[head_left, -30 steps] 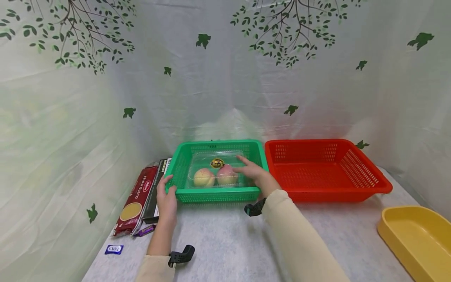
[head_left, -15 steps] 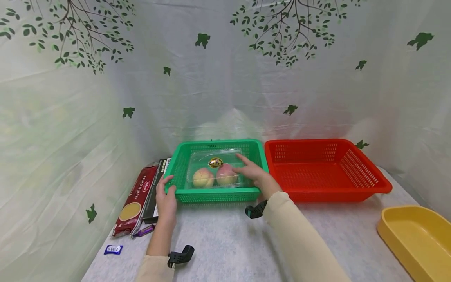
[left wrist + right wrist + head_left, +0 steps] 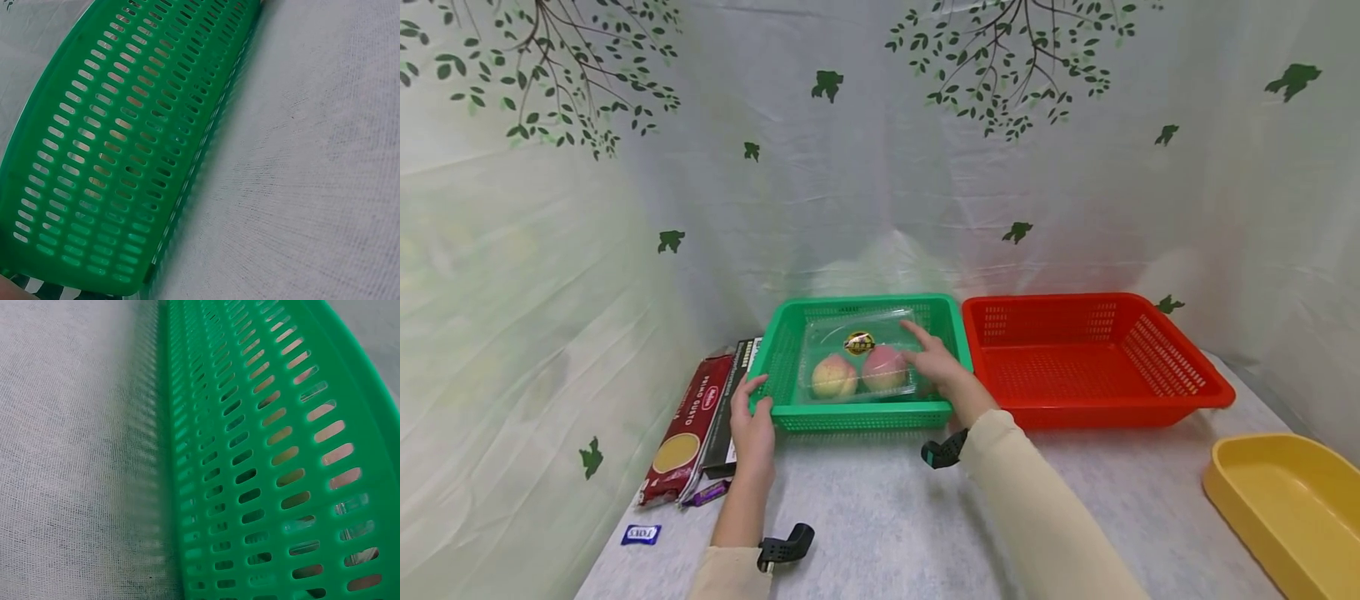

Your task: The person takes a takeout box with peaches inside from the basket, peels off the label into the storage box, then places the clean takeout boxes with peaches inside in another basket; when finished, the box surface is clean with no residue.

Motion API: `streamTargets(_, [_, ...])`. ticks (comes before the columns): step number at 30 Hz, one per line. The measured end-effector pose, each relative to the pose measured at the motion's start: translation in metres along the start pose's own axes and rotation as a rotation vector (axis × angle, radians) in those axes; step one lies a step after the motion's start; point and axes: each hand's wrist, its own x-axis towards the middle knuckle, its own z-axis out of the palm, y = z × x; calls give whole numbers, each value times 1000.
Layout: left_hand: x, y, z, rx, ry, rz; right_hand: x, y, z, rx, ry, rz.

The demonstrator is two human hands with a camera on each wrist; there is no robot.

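A clear plastic clamshell box (image 3: 835, 333) holding two peaches (image 3: 833, 377) lies in the green basket (image 3: 857, 415), with a black and gold sticker on its lid. It sits tilted, its right side higher. My right hand (image 3: 936, 362) holds the box at its right edge, fingers spread along that side; part of the hand is hidden. At the basket's front left corner, my left hand (image 3: 754, 429) grips the rim. Both wrist views show mostly the basket's slotted front wall (image 3: 119, 144), and peach colours show through the slots in the right wrist view.
Right of the green basket stands a red basket (image 3: 1090, 375). A yellow tray (image 3: 1292, 517) is at the right front. A dark red packet (image 3: 688, 433), a black box (image 3: 726, 425), a purple-wrapped bar (image 3: 706, 493) and a small blue packet (image 3: 641, 534) lie left.
The clear box's right back edge has risen and the box has tilted with the right hand at it. The left hand stays on the basket's corner.
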Motion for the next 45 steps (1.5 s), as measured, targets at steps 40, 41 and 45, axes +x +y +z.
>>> streamTargets(40, [0, 0, 0, 9, -5, 1, -45, -45, -18, 297, 150, -20])
streamTargets(41, [0, 0, 0, 11, -6, -1, -48, -46, -20, 322, 152, -19])
streamTargets(45, [1, -1, 1, 8, -5, 2, -61, -48, -28, 413, 138, -25])
